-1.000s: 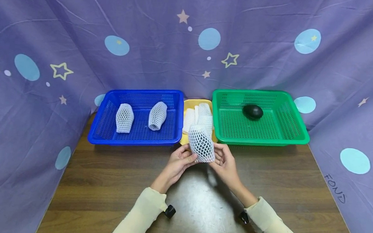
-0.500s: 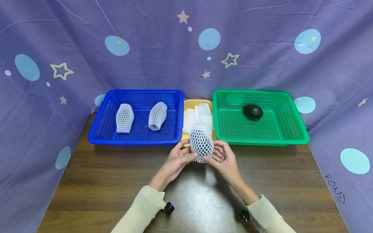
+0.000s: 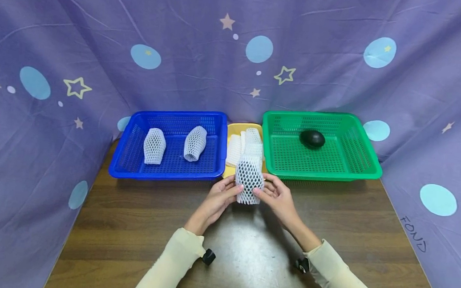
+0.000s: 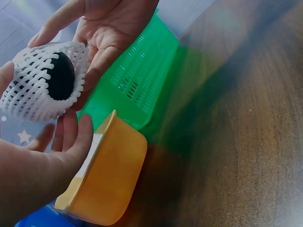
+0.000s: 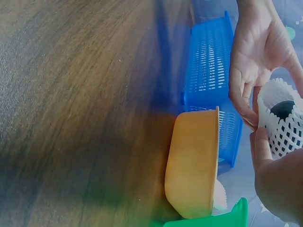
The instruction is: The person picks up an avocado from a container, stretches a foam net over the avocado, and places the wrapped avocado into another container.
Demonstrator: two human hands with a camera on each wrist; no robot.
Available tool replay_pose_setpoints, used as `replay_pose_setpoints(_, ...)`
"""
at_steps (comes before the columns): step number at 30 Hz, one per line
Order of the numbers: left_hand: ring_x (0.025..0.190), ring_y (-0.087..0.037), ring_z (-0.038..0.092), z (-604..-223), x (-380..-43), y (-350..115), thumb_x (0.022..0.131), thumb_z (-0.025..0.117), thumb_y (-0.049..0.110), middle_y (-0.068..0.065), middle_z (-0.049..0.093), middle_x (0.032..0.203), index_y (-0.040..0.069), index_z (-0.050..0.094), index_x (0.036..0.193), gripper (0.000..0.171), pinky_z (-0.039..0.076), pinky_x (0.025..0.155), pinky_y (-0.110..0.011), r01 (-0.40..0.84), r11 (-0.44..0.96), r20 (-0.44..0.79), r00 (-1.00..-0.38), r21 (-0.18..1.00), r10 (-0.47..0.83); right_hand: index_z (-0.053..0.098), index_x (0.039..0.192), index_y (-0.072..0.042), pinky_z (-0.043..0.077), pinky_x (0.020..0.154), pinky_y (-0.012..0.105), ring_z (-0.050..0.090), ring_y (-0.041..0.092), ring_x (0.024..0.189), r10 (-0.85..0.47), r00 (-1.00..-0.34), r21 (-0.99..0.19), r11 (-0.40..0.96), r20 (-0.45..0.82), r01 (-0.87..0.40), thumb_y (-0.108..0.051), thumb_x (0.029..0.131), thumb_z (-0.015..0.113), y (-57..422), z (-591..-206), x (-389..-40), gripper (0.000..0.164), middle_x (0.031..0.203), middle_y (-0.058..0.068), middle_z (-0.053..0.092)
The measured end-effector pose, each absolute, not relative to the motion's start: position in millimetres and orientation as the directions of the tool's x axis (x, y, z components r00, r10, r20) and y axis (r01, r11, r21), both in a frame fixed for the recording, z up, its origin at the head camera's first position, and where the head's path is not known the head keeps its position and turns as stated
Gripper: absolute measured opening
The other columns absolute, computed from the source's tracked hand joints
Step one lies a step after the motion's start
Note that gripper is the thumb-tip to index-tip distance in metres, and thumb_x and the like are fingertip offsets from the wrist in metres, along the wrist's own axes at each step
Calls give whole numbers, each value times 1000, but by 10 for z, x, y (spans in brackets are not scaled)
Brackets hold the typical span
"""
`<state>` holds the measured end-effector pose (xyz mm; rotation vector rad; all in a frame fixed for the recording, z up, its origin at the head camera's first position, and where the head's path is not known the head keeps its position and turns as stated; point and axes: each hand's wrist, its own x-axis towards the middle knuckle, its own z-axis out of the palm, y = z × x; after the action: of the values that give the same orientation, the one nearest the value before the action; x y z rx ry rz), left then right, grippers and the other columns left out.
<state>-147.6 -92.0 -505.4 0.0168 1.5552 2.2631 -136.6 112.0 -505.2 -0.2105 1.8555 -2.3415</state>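
Observation:
Both hands hold a white foam net sleeve upright in front of the yellow bin. A dark, smooth, egg-shaped fruit, like an avocado, sits inside it and shows at the sleeve's open end in the left wrist view. My left hand grips the sleeve's left side, thumb on the near face. From the other side my right hand holds it, thumb also in front. Another dark egg-shaped fruit lies bare in the green basket. Two netted pieces lie in the blue basket.
Between the baskets stands the yellow bin, with several white foam sleeves in it. All three containers line the back of the wooden table. A purple curtain hangs behind and along both sides.
The held sleeve has turned from a slant to nearly upright, and its lower end now hangs narrower between the thumbs. My right thumb has come round to its near face. The baskets' contents look unchanged.

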Motion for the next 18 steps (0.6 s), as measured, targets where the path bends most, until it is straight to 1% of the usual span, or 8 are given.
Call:
replay_pose_setpoints(4, 109, -12, 64, -5057, -1493, -923, 99, 57, 6, -17, 58, 133, -11, 38, 148, 55, 56, 94, -26, -318, -295, -212, -917, 901, 339, 46, 142, 7, 59, 88, 23, 70, 8, 102, -196, -981, -978, -204, -13, 54, 1, 94, 67, 1115, -5050, -1366, 53, 112, 2, 70)
replay_pose_setpoints(10, 111, -12, 64, -5043, -1500, -928, 99, 57, 6, -23, 56, 139, -11, 36, 148, 56, 55, 96, -27, -329, -297, -219, -911, 896, 349, 52, 138, 8, 58, 90, 22, 70, 8, 104, -174, -985, -987, -159, -4, 32, -2, 93, 70, 1111, -5053, -1376, 50, 122, 17, 68)
replay_pose_setpoints(12, 111, -11, 64, -5042, -1503, -926, 99, 57, 6, -24, 55, 140, -11, 35, 148, 57, 55, 96, -27, -336, -300, -224, -909, 893, 351, 53, 137, 7, 58, 90, 22, 69, 8, 104, -170, -985, -989, -144, -5, 30, -2, 93, 71, 1113, -5056, -1376, 49, 124, 21, 67)
replay_pose_setpoints(15, 110, -11, 65, -5053, -1505, -925, 98, 58, 6, -22, 57, 138, -11, 35, 148, 58, 56, 95, -27, -343, -307, -231, -908, 888, 349, 53, 137, 7, 58, 90, 22, 69, 8, 104, -170, -985, -991, -130, -14, 37, -2, 93, 71, 1119, -5067, -1377, 49, 127, 25, 66)
replay_pose_setpoints(18, 108, -12, 65, -5069, -1507, -925, 97, 60, 6, -19, 60, 134, -10, 36, 148, 58, 56, 94, -26, -350, -315, -237, -908, 882, 346, 53, 138, 7, 58, 91, 22, 69, 7, 104, -175, -984, -991, -128, -21, 44, -2, 93, 71, 1122, -5076, -1376, 49, 128, 26, 65)
